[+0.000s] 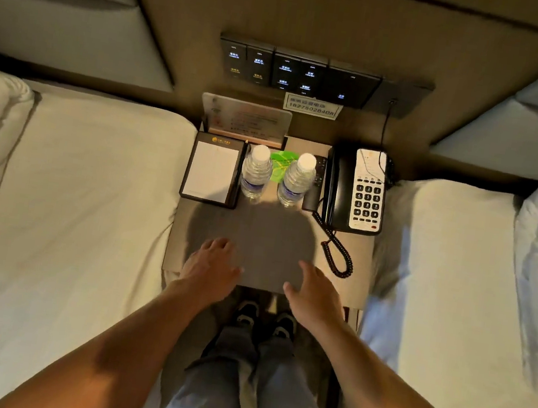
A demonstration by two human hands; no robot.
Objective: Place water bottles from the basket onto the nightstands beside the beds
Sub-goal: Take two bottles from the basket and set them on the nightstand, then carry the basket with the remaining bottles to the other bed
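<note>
head | steep downward view | over nightstand (273,239) | between two beds
</note>
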